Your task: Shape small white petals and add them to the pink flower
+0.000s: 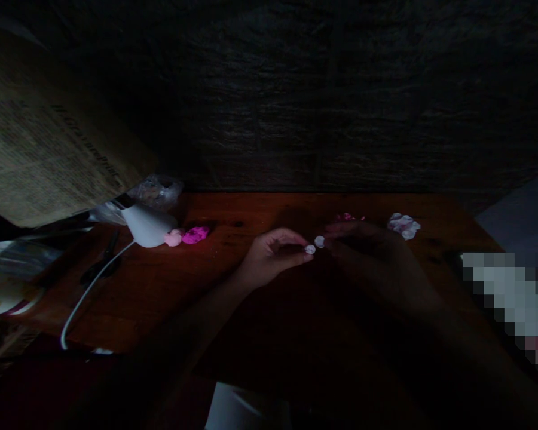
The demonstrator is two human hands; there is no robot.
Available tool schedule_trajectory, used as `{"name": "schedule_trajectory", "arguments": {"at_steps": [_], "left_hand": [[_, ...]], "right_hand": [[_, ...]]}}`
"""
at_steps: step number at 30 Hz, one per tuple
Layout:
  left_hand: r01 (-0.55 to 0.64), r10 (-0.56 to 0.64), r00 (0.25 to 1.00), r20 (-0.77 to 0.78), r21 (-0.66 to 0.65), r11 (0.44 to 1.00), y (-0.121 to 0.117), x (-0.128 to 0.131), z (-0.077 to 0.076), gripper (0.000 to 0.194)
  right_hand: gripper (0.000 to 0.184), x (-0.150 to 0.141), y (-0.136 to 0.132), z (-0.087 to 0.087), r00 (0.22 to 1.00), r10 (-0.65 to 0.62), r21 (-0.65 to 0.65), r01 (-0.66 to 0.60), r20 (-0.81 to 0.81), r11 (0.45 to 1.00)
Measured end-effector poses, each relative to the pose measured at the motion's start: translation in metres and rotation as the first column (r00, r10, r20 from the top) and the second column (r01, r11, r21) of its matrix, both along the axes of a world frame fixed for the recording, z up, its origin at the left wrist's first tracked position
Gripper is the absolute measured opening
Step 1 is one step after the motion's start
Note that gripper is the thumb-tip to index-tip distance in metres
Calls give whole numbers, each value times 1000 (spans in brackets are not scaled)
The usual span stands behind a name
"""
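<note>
The picture is very dark. My left hand pinches a small whitish round piece between thumb and fingers. Just to its right, my right hand has its fingertips closed on a second whitish disc. The two pieces are close together above the wooden table; what they are made of cannot be made out. Beyond my right hand lie small pink bits, partly hidden by it. Further right is a pale, scalloped cluster of whitish pieces.
At left stands a white lamp base with a cable; a pale pink lump and a magenta lump sit beside it. A newsprint-patterned shade hangs above. Dark scissors and a white tub are further left.
</note>
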State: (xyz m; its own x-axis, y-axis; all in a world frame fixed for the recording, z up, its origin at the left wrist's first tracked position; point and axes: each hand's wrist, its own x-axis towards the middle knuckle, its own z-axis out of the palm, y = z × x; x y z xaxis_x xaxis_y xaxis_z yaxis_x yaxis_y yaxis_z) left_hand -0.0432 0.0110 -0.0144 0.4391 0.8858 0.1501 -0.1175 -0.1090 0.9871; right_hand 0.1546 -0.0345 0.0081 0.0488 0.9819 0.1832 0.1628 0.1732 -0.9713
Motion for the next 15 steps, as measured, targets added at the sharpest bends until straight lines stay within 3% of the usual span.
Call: {"name": "schedule_trajectory", "arguments": {"at_steps": [6, 15], "left_hand": [[7, -7, 1000, -6, 22, 1000, -2, 0, 3, 16], [18, -17, 1000, 7, -45, 999, -1, 0, 0, 23]], "right_hand": [[31, 1, -1, 2, 1000, 16, 10, -16, 9, 1000], [33, 2, -2, 3, 992, 82, 28, -84, 92, 996]]}}
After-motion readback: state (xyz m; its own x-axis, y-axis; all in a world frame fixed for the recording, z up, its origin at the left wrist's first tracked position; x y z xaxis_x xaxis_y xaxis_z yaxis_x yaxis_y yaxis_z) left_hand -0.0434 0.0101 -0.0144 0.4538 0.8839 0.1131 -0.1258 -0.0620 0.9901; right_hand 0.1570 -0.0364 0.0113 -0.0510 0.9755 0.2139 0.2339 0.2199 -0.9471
